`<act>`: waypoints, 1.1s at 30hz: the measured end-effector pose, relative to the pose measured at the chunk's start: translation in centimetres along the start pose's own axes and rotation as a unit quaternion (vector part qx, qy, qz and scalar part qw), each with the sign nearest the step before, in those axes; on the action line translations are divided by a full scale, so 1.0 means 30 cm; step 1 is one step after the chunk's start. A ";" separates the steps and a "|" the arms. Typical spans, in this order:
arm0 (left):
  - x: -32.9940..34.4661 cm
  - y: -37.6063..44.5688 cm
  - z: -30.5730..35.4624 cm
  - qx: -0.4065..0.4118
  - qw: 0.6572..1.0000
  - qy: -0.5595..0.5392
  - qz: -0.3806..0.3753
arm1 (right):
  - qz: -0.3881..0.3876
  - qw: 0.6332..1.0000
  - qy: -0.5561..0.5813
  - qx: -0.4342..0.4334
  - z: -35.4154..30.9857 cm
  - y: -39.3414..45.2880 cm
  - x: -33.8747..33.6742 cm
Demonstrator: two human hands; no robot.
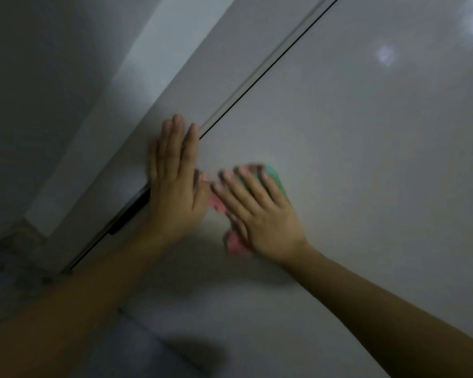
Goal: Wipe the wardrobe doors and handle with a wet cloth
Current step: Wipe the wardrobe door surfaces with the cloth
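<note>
Two glossy white wardrobe doors fill the view, tilted, with a dark gap between them. My right hand (260, 211) lies flat with straight, spread fingers on a pink and green cloth (234, 245), pressing it against the right door (352, 159). The cloth pokes out above and below the hand. My left hand (175, 181) presses flat with straight fingers over the gap, partly on the left door (202, 72). A dark handle (129, 214) runs along the gap just below my left hand. The picture is blurred.
A grey wall (38, 77) stands to the left of the wardrobe, with a pale side strip (148, 50) between them. The floor (17, 268) shows at the lower left. Light reflections (385, 54) glare on the right door's upper part.
</note>
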State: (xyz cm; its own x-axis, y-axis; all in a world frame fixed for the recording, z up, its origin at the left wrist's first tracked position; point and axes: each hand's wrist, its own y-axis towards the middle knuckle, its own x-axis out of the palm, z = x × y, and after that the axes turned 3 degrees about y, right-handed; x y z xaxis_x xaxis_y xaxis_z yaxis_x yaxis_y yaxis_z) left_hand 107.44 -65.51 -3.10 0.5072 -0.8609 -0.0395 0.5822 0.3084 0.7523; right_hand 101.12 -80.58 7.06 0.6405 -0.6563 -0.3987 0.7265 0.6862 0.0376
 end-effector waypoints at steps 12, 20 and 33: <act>0.017 -0.089 -0.156 0.043 0.997 0.051 0.033 | 0.042 0.999 0.013 0.014 -0.074 0.161 0.010; -0.014 -0.079 -0.152 0.037 0.999 0.023 0.030 | -0.047 0.996 0.017 -0.077 -0.020 -0.206 0.015; -0.010 -0.111 -0.137 -0.007 0.999 0.029 -0.014 | 0.021 0.999 0.037 0.012 -0.197 -0.180 0.102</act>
State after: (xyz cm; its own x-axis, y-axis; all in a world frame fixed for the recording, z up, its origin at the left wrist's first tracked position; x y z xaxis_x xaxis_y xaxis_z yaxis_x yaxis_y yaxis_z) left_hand 107.97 -64.60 -8.29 0.5265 -0.8445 -0.0978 0.6044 0.2909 0.7417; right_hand 97.69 -84.45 0.23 0.6513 -0.6007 -0.4637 0.7052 0.7048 0.0776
